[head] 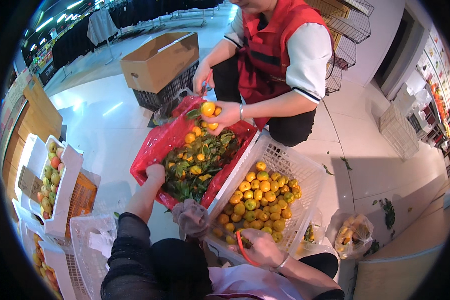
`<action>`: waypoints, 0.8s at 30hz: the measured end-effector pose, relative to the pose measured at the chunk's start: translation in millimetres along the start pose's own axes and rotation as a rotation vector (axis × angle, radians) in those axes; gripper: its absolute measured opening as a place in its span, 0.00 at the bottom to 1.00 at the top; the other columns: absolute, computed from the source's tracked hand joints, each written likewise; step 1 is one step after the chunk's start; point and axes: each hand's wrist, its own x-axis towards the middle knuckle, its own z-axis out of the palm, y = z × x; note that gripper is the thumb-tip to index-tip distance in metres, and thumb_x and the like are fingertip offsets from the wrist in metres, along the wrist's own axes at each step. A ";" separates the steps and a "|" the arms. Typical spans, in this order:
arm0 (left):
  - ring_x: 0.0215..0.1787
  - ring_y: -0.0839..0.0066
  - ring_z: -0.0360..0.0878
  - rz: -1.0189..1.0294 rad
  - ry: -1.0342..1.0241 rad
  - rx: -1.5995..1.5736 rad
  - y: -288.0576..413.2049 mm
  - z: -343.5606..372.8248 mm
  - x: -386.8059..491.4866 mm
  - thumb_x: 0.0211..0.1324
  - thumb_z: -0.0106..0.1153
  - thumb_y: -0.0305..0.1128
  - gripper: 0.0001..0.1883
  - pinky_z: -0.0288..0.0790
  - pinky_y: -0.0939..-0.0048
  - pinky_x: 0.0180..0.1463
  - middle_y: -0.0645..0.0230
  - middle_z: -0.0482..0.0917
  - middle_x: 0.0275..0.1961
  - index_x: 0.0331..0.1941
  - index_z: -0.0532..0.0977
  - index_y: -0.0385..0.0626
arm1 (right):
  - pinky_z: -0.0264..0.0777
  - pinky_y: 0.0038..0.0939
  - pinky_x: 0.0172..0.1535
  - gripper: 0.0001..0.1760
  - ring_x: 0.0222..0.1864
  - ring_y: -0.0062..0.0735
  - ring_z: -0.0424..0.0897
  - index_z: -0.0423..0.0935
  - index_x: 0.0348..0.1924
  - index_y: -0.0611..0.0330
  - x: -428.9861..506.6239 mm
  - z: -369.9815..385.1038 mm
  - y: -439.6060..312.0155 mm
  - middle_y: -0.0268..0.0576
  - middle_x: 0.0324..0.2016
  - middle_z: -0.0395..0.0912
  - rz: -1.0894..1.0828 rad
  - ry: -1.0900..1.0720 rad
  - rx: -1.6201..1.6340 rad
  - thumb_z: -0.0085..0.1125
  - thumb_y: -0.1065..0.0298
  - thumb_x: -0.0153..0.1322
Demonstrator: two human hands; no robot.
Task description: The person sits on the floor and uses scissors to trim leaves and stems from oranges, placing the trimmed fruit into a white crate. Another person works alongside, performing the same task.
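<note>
Red-handled scissors (243,247) are in my right hand (261,248), low over the near end of a white plastic crate (311,183) holding many loose mandarins (264,185). My left hand (155,173) is at the left edge of a red plastic liner (150,146), its fingers partly hidden; I seem to grip the liner there. Inside the liner lie leafy stems with mandarins (195,157). Across from me, a co-worker in a red vest (270,56) holds mandarins with leaves (208,109) in one hand and a red-handled cutting tool (209,78) in the other.
A greyish cloth (190,217) hangs at the liner box's near corner. An open cardboard box (161,60) stands on a dark crate beyond. Left are white foam boxes (62,187) of fruit. On the right floor lie a filled plastic bag (354,236) and scattered leaves (389,213).
</note>
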 end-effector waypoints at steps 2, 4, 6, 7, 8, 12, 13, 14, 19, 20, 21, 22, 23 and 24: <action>0.43 0.63 0.84 -0.006 0.227 -0.189 -7.0 -16.7 -15.7 0.39 0.72 0.44 0.24 0.78 0.63 0.47 0.59 0.84 0.43 0.43 0.81 0.47 | 0.75 0.43 0.35 0.28 0.33 0.55 0.80 0.79 0.37 0.65 1.2 1.4 3.5 0.53 0.28 0.79 0.036 0.006 -0.007 0.66 0.43 0.65; 0.39 0.62 0.85 0.072 0.119 -0.738 -19.2 -35.6 -34.1 0.42 0.69 0.40 0.22 0.79 0.63 0.41 0.57 0.81 0.42 0.42 0.76 0.45 | 0.75 0.42 0.36 0.28 0.33 0.54 0.81 0.80 0.38 0.64 2.5 3.8 5.7 0.56 0.29 0.79 0.171 -0.033 0.014 0.66 0.43 0.65; 0.44 0.55 0.84 0.195 -0.312 -1.755 -24.1 -45.2 -65.2 0.51 0.59 0.29 0.21 0.80 0.61 0.43 0.54 0.81 0.44 0.51 0.69 0.46 | 0.74 0.42 0.33 0.28 0.28 0.56 0.79 0.79 0.35 0.65 7.7 8.3 6.5 0.57 0.25 0.77 0.204 -0.048 0.083 0.67 0.44 0.65; 0.46 0.52 0.82 0.312 -0.456 -2.122 -22.3 -49.4 -79.0 0.54 0.55 0.26 0.21 0.80 0.60 0.47 0.52 0.80 0.46 0.53 0.67 0.46 | 0.72 0.44 0.32 0.28 0.28 0.57 0.78 0.78 0.33 0.65 9.0 9.0 5.9 0.58 0.25 0.76 0.256 -0.086 0.192 0.66 0.43 0.65; 0.48 0.52 0.82 0.400 -0.494 -2.250 -17.4 -51.3 -93.9 0.55 0.52 0.22 0.22 0.79 0.59 0.49 0.51 0.78 0.50 0.55 0.65 0.46 | 0.72 0.44 0.32 0.28 0.27 0.57 0.78 0.78 0.32 0.66 13.4 12.7 5.0 0.58 0.25 0.76 0.290 -0.105 0.175 0.66 0.43 0.65; 0.53 0.57 0.79 0.692 -0.559 -2.498 3.8 -59.0 -136.2 0.61 0.48 0.22 0.24 0.77 0.59 0.54 0.54 0.73 0.59 0.61 0.63 0.50 | 0.72 0.46 0.32 0.30 0.28 0.58 0.78 0.77 0.32 0.67 28.9 18.9 -2.7 0.59 0.23 0.76 0.317 -0.119 0.069 0.64 0.41 0.66; 0.55 0.57 0.78 0.693 -0.546 -2.494 7.0 -61.7 -143.1 0.61 0.50 0.24 0.25 0.76 0.60 0.55 0.54 0.72 0.60 0.63 0.62 0.51 | 0.72 0.46 0.32 0.31 0.28 0.58 0.79 0.77 0.32 0.67 32.6 20.7 -6.4 0.59 0.23 0.76 0.282 -0.083 0.024 0.63 0.40 0.66; 0.57 0.57 0.77 0.716 -0.522 -2.470 10.0 -64.4 -148.7 0.62 0.52 0.26 0.26 0.75 0.61 0.56 0.54 0.72 0.61 0.64 0.61 0.52 | 0.73 0.46 0.32 0.32 0.28 0.58 0.79 0.77 0.31 0.68 37.6 24.7 -10.3 0.59 0.23 0.76 0.246 -0.045 -0.022 0.63 0.39 0.65; 0.65 0.62 0.70 0.842 -0.313 -2.327 13.8 -73.2 -167.2 0.57 0.61 0.24 0.34 0.69 0.58 0.63 0.57 0.69 0.65 0.67 0.59 0.46 | 0.74 0.47 0.35 0.35 0.31 0.59 0.79 0.76 0.35 0.70 69.5 51.8 -20.0 0.58 0.26 0.78 0.175 0.018 -0.169 0.61 0.37 0.66; 0.66 0.61 0.68 0.915 -0.322 -2.334 13.0 -73.9 -167.5 0.55 0.62 0.22 0.35 0.66 0.59 0.66 0.58 0.68 0.66 0.67 0.60 0.43 | 0.74 0.47 0.38 0.34 0.34 0.60 0.79 0.76 0.37 0.69 72.9 60.8 -21.6 0.60 0.28 0.78 0.122 0.090 -0.129 0.62 0.38 0.65; 0.65 0.65 0.69 0.907 -0.321 -2.336 11.2 -73.1 -169.4 0.55 0.62 0.20 0.35 0.64 0.63 0.68 0.59 0.69 0.64 0.67 0.60 0.43 | 0.73 0.48 0.41 0.33 0.37 0.60 0.79 0.76 0.38 0.69 76.7 68.9 -22.3 0.62 0.31 0.78 0.113 0.144 -0.124 0.63 0.39 0.65; 0.65 0.64 0.69 0.938 -0.280 -2.293 10.0 -72.6 -170.7 0.54 0.62 0.19 0.36 0.64 0.63 0.68 0.59 0.69 0.64 0.67 0.60 0.42 | 0.73 0.48 0.46 0.35 0.41 0.61 0.78 0.75 0.43 0.71 79.8 74.9 -22.5 0.64 0.36 0.78 0.186 0.064 -0.129 0.63 0.39 0.65; 0.65 0.64 0.69 0.992 -0.235 -2.224 7.7 -72.8 -171.3 0.54 0.62 0.19 0.36 0.63 0.64 0.69 0.59 0.69 0.64 0.67 0.59 0.41 | 0.73 0.48 0.46 0.35 0.41 0.61 0.78 0.75 0.43 0.71 82.4 80.3 -23.4 0.64 0.36 0.78 0.179 0.082 -0.114 0.63 0.40 0.66; 0.66 0.65 0.69 0.994 -0.222 -2.213 6.3 -73.0 -173.5 0.54 0.62 0.20 0.36 0.64 0.63 0.68 0.59 0.69 0.65 0.67 0.60 0.41 | 0.73 0.48 0.46 0.34 0.41 0.61 0.78 0.75 0.43 0.71 85.2 84.9 -24.9 0.64 0.36 0.78 0.169 0.100 -0.105 0.63 0.41 0.66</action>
